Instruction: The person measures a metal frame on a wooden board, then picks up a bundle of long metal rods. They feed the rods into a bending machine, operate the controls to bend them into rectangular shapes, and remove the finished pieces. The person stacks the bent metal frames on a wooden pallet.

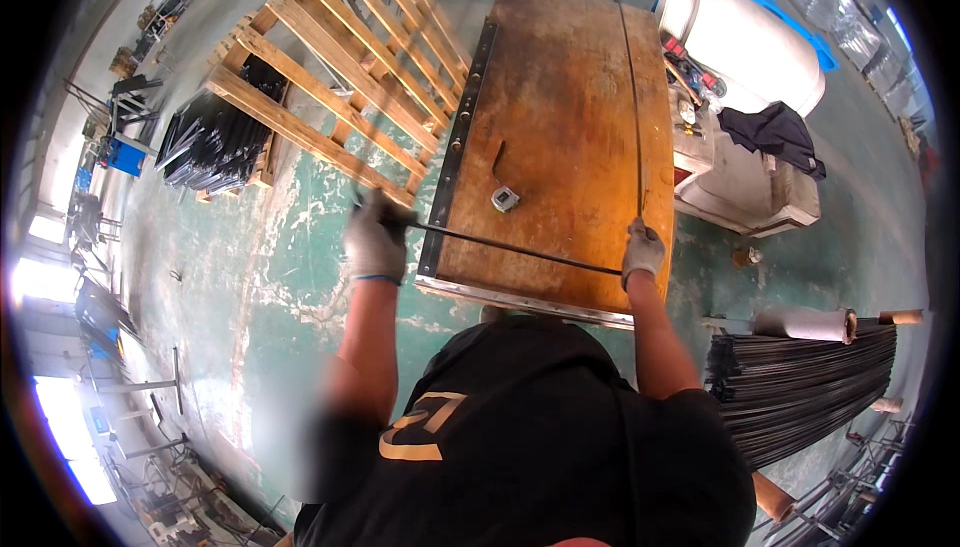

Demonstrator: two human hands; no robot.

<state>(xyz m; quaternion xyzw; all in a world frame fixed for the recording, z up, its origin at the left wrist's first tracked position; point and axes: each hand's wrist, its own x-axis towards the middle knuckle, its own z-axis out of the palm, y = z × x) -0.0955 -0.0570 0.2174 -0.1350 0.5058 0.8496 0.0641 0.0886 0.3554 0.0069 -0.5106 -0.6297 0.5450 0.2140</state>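
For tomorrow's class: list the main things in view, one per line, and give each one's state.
Left hand: gloved, closed on the rod
Right hand: gloved, closed at the rod's other end
Dark rod: held across the table's near end
Table: top stained
Tape measure: lying on the table
Dark cloth: draped, crumpled
Black bars: piled
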